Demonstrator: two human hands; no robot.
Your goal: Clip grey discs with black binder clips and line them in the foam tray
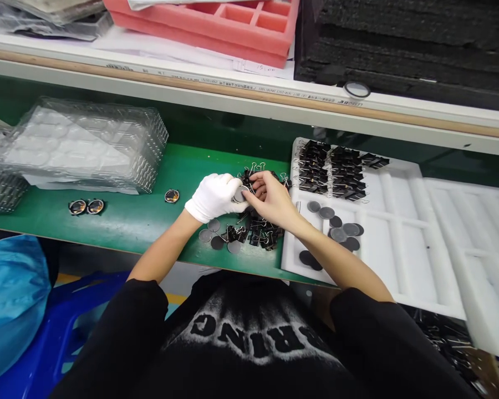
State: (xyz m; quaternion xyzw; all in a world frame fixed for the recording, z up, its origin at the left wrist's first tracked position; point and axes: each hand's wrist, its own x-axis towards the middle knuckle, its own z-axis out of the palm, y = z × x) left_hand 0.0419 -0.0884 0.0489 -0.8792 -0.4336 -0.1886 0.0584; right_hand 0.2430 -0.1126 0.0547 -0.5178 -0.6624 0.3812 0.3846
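My left hand (216, 195), in a white glove, is closed around a round grey disc (240, 194) with a pale rim. My bare right hand (276, 204) meets it from the right, its thumb on the disc's face and its fingers curled behind; whether a clip sits between those fingers I cannot tell. Under and behind both hands lies a heap of black binder clips (264, 235) with wire handles. Several loose grey discs (205, 236) lie on the green table in front of my left hand. Left of the glove sits one round watch-like piece (172, 195) with a dark, shiny face.
Two similar round pieces (86, 206) lie farther left, before stacked clear plastic trays (79, 144). On the right, a white foam tray (393, 221) bears rows of binder clips (331, 169) and loose discs (351, 229). A shelf edge (249, 91) crosses above, carrying pink foam (216, 36).
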